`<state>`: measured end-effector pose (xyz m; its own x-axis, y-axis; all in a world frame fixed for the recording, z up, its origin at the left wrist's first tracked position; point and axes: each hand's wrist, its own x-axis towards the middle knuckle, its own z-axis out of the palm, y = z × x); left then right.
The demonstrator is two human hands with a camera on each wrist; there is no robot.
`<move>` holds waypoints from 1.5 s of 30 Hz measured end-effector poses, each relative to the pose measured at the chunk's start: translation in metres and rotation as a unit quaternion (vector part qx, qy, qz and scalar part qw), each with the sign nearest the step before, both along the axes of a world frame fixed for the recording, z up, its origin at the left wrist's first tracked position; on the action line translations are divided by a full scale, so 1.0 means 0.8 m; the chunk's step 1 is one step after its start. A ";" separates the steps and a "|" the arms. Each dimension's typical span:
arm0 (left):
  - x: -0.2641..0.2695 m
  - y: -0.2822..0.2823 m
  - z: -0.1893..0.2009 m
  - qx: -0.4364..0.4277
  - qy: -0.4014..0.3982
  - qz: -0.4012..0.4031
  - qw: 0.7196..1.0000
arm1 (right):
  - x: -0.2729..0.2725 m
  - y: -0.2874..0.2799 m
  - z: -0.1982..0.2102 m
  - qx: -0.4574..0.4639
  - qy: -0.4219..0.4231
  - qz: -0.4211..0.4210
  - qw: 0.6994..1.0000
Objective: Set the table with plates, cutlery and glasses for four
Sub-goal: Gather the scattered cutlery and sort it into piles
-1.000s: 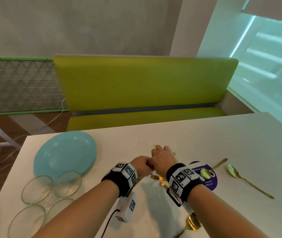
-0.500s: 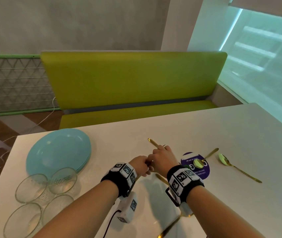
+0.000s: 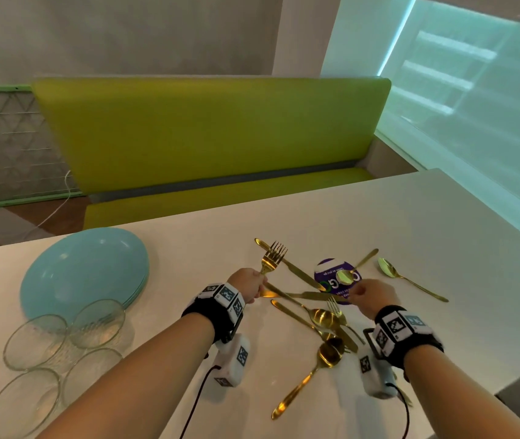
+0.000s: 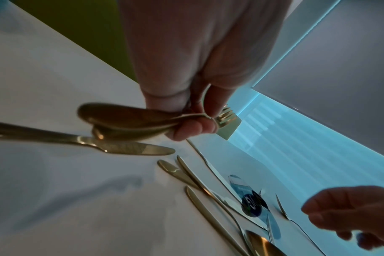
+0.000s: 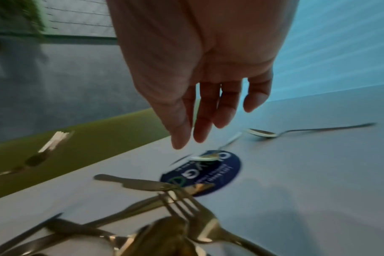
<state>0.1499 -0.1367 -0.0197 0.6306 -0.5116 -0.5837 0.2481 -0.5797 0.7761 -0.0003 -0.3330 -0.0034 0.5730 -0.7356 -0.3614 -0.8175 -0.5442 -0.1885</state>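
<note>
My left hand (image 3: 247, 285) grips a gold fork (image 3: 273, 258) by its handle, tines up, just above the table; in the left wrist view the fingers (image 4: 197, 128) curl round the handle and there may be a second piece with it. My right hand (image 3: 369, 296) hovers with relaxed, empty fingers (image 5: 200, 121) over a gold spoon (image 3: 345, 276) on a purple round sticker (image 3: 323, 274). Between my hands lies a loose pile of gold cutlery (image 3: 319, 315): knives, spoons and a fork (image 5: 186, 207). A stack of light blue plates (image 3: 84, 270) and several clear glasses (image 3: 62, 337) stand at the left.
Another gold spoon (image 3: 407, 280) lies alone to the right. The white table (image 3: 442, 248) has bare surface at the far right and along the back. A green bench (image 3: 208, 137) runs behind the far edge. A frosted window wall (image 3: 474, 106) is at the right.
My hands were together over the cutlery pile. My left hand has since lifted the fork clear, and my right hand has let go and moved right, empty.
</note>
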 end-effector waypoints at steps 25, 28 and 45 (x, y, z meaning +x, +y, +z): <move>-0.038 -0.023 -0.002 -0.045 0.056 0.071 0.995 | -0.041 -0.006 -0.056 0.035 0.159 -0.018 0.987; -0.038 -0.019 0.000 -0.050 0.058 0.080 0.994 | -0.038 -0.005 -0.039 0.004 0.141 -0.021 0.990; -0.058 0.031 0.020 -0.097 0.077 0.074 0.990 | 0.037 0.149 0.029 0.340 -0.189 -0.072 0.918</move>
